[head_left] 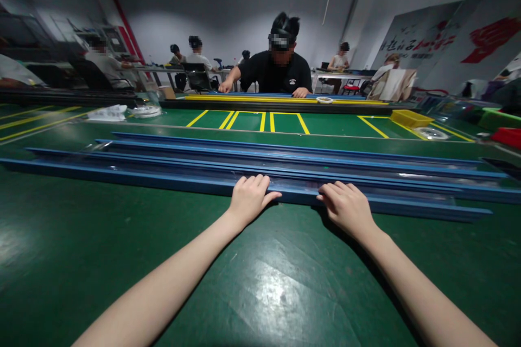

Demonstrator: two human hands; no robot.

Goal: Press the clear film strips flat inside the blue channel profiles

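Long blue channel-shaped profiles point(163, 182) lie side by side across the green table, with clear plastic film point(85, 153) showing in and around them at the left. My left hand point(250, 199) is closed over the front wall of the nearest blue profile, fingers hooked over its top edge and thumb along the near face. A short way to the right, my right hand point(345, 204) grips the same wall with curled fingers; its fingertips are partly hidden behind the edge.
Across the green table point(134, 271), a person in a black shirt point(280, 73) leans over yellow and black profiles. A yellow bin point(411, 118), a white tape roll point(324, 100) and a coil of clear material point(145, 111) lie there. Yellow tape lines mark the surface.
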